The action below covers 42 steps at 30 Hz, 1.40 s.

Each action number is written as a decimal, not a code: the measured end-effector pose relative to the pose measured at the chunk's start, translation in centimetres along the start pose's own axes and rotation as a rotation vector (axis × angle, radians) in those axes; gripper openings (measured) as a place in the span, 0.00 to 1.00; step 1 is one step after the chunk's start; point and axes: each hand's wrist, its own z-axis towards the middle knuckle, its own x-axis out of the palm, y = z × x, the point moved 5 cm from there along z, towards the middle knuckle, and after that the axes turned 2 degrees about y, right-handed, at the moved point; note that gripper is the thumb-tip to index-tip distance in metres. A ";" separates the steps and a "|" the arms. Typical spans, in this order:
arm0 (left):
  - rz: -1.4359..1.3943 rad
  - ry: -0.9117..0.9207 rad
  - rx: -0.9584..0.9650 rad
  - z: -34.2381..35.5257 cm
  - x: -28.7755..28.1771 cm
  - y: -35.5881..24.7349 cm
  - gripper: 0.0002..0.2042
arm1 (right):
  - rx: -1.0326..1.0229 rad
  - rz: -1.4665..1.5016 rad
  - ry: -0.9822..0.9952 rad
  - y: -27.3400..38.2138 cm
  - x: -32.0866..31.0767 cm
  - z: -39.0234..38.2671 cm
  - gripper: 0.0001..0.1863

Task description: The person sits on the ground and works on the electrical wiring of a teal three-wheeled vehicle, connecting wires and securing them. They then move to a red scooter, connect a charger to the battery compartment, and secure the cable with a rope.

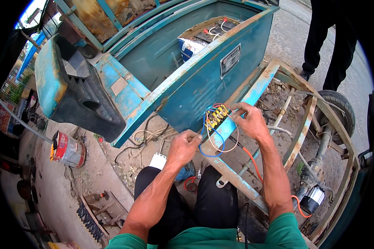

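A black terminal block [217,118] with yellow contacts rests on the rusty blue frame rail in front of me. Red, blue and pale wires run from it, among them a looped blue wire [212,156]. My right hand [253,119] is at the block's right side, thumb and finger pinched on a thin pale wire. Left of the block, my left hand [184,146] has its fingertips pressed together beside the wires. Whatever it holds is too small to make out. An orange cable [253,161] passes below my right hand.
A blue metal cargo body [183,89] stands ahead, carrying batteries [203,37]. A black and blue seat [77,87] is at left, near a paint bucket [68,149]. A white box [157,161] lies by my knee. At right are a wheel [338,110], a motor [312,199] and a standing person [330,45].
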 end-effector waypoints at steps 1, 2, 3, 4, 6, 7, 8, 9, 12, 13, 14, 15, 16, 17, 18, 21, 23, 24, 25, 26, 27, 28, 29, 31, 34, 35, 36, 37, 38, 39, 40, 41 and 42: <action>0.039 -0.012 0.006 -0.1 -0.1 -0.1 0.11 | -0.003 0.003 -0.002 0.0 0.1 0.0 0.18; 0.078 -0.026 0.011 -0.2 -0.2 -0.3 0.12 | -0.007 0.006 -0.003 0.1 0.2 0.1 0.18; 0.130 -0.054 0.025 -0.4 -0.1 -0.6 0.13 | -0.011 0.008 -0.004 0.1 0.2 0.1 0.18; 0.182 -0.081 0.038 -0.7 0.1 -1.0 0.14 | -0.009 0.003 -0.004 0.0 0.3 0.2 0.18; 0.257 -0.074 0.011 -1.3 0.1 -1.9 0.20 | -0.003 -0.007 -0.006 -0.3 0.2 0.2 0.17; 0.288 -0.096 0.059 -1.4 0.1 -1.8 0.21 | -0.012 -0.022 0.008 -0.3 0.2 0.3 0.17; 0.320 -0.118 0.107 -1.5 0.3 -1.4 0.22 | -0.020 -0.037 0.022 -0.2 0.3 0.3 0.17; 0.351 -0.140 0.154 -1.5 0.3 -1.4 0.23 | -0.029 -0.052 0.035 -0.1 0.3 0.5 0.17; 0.354 -0.096 0.166 -1.4 0.7 -1.5 0.30 | -0.037 -0.072 0.066 0.2 0.3 0.2 0.17; 0.330 -0.085 0.160 -1.3 0.7 -1.6 0.31 | -0.041 -0.079 0.076 0.2 0.3 0.3 0.17; 0.324 -0.060 0.151 -1.3 0.8 -1.9 0.32 | -0.026 -0.095 0.106 0.5 0.2 0.2 0.16; 0.317 -0.036 0.143 -1.4 0.8 -2.5 0.32 | -0.011 -0.112 0.136 0.9 0.1 0.0 0.16; 0.309 -0.012 0.135 -1.5 0.9 -2.7 0.33 | 0.002 -0.130 0.166 1.1 0.1 -0.1 0.15; 0.175 0.006 0.101 -1.0 1.2 -1.8 0.32 | -0.024 -0.125 0.145 1.1 0.1 0.0 0.16; 0.041 0.025 0.067 -0.2 1.5 -0.4 0.32 | -0.049 -0.120 0.124 0.8 0.4 0.1 0.17; -0.233 0.099 -0.013 0.8 2.3 0.1 0.30 | -0.114 -0.119 0.055 0.2 0.8 0.2 0.17; -0.314 0.139 -0.053 1.6 2.5 -0.3 0.29 | -0.143 -0.114 0.015 0.2 1.2 0.2 0.16; -0.325 0.154 -0.069 2.0 2.5 -0.3 0.29 | -0.149 -0.110 -0.002 0.3 1.5 0.1 0.16; -0.338 0.172 -0.085 2.1 2.6 -0.3 0.29 | -0.155 -0.107 -0.020 0.4 1.7 0.1 0.16; -0.345 0.148 -0.081 2.0 2.7 -0.3 0.29 | -0.134 -0.062 -0.029 0.4 2.1 0.1 0.15; -0.351 0.123 -0.077 1.8 2.8 -0.3 0.29 | -0.113 -0.016 -0.037 0.4 2.5 0.3 0.14; -0.362 0.102 -0.068 1.8 3.0 -0.5 0.29 | -0.093 0.022 -0.048 0.4 2.6 0.4 0.13; -0.348 0.100 -0.070 1.9 3.3 -0.5 0.28 | -0.065 0.019 -0.067 0.2 2.7 0.6 0.13; -0.317 0.092 -0.077 2.4 4.0 0.3 0.27 | -0.009 0.019 -0.102 -0.3 2.9 0.9 0.11; -0.300 0.084 -0.069 2.7 4.2 0.8 0.23 | -0.077 -0.028 -0.201 -0.3 3.3 1.5 0.09; -0.295 0.090 -0.067 2.6 4.2 0.6 0.23 | -0.083 -0.035 -0.207 -0.3 3.4 1.5 0.09; -0.290 0.081 -0.065 2.5 4.3 0.6 0.23 | -0.089 -0.042 -0.213 -0.2 3.4 1.5 0.08; -0.282 0.067 -0.061 2.4 4.2 0.5 0.22 | -0.099 -0.046 -0.220 0.1 3.4 1.7 0.08; -0.274 0.054 -0.056 2.4 4.2 0.4 0.22 | -0.115 -0.066 -0.233 0.3 3.4 1.7 0.08; -0.277 0.045 -0.054 2.3 4.3 0.2 0.22 | -0.131 -0.087 -0.246 0.5 3.5 1.6 0.07; -0.278 0.036 -0.053 2.1 4.3 -0.1 0.21 | -0.147 -0.105 -0.260 0.7 3.5 1.5 0.07; -0.278 0.028 -0.051 2.1 4.3 -0.2 0.21 | -0.159 -0.113 -0.275 0.6 3.7 1.6 0.07; -0.268 0.024 -0.044 2.2 4.2 -0.3 0.21 | -0.171 -0.121 -0.290 0.5 4.0 1.6 0.06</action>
